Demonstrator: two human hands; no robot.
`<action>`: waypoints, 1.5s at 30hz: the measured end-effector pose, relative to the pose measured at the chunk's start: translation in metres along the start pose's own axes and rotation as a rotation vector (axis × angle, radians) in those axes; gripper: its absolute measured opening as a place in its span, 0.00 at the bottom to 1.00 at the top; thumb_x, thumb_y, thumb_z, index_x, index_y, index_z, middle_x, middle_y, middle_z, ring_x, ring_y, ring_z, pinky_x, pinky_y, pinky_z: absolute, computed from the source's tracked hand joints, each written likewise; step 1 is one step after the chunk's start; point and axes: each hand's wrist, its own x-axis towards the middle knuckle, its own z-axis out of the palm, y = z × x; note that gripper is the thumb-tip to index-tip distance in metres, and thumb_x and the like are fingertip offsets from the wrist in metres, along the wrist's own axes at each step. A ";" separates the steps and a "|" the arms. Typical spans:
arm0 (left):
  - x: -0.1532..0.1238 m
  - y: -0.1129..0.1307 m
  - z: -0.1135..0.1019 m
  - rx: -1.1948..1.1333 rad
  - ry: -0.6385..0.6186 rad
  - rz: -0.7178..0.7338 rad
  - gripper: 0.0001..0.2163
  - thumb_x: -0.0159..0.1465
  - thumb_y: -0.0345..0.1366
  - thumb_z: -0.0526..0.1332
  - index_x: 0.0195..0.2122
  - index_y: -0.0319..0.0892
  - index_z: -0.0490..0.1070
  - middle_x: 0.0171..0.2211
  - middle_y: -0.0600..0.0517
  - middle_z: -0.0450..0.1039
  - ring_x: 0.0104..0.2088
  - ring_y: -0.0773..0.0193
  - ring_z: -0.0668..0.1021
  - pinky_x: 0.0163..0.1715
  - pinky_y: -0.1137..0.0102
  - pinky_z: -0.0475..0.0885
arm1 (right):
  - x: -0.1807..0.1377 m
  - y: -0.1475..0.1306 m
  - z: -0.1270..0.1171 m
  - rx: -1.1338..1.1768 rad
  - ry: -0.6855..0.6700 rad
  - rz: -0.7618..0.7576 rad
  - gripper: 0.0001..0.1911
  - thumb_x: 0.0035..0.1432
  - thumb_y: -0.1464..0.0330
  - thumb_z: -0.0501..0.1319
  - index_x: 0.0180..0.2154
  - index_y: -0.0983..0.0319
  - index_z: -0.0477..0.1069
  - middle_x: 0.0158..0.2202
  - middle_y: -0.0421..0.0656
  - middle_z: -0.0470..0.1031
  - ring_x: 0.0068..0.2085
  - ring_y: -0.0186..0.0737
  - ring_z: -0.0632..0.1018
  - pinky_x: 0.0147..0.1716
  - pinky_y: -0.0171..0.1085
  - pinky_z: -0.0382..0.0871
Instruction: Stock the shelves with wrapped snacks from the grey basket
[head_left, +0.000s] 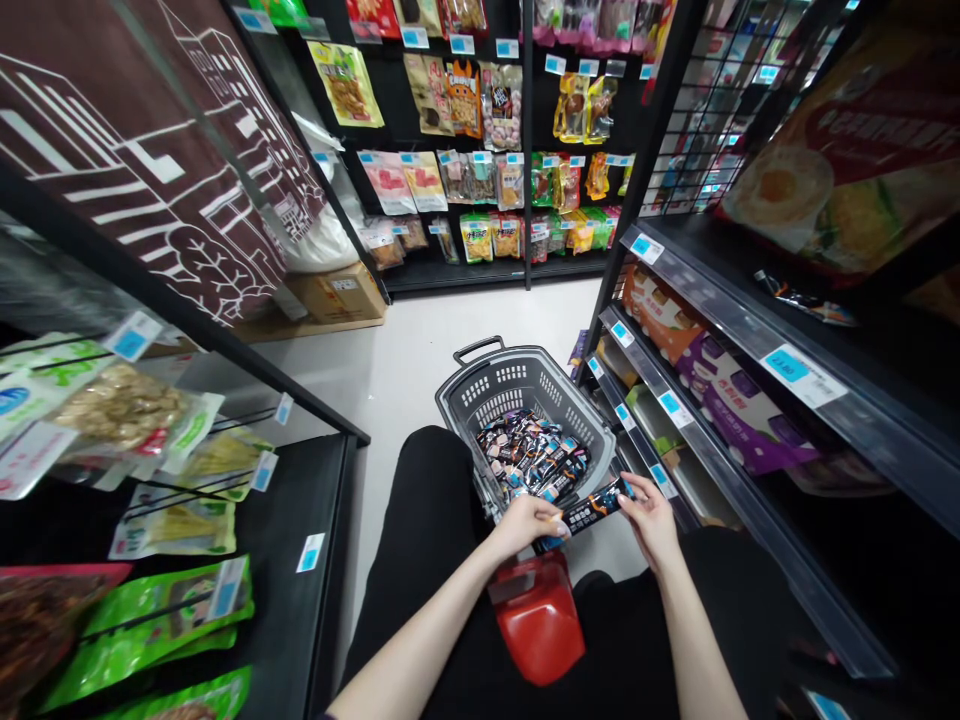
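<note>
Both my hands grip one long black snack packet (592,508) with orange and blue print, held level above my lap. My left hand (529,522) pinches its left end. The packet's right end is pinched by my right hand (651,512). Just beyond the packet, a grey plastic shopping basket (480,390) stands on the floor, holding several packets of the same black kind (531,455). A red device (538,615) rests on my lap below my hands.
Black shelving (757,330) with boxed goods and blue price tags runs along the right. On the left, a shelf (285,600) holds green snack bags. A far wall rack (465,150) shows hanging packets. A cardboard box (337,292) sits on the pale floor.
</note>
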 end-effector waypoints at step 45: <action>-0.009 0.004 0.012 0.547 -0.058 0.056 0.10 0.48 0.40 0.65 0.21 0.37 0.72 0.15 0.59 0.60 0.21 0.72 0.62 0.22 0.76 0.54 | -0.006 -0.007 0.021 -0.549 -0.184 -0.019 0.16 0.42 0.58 0.66 0.30 0.64 0.74 0.27 0.42 0.74 0.31 0.42 0.73 0.32 0.37 0.66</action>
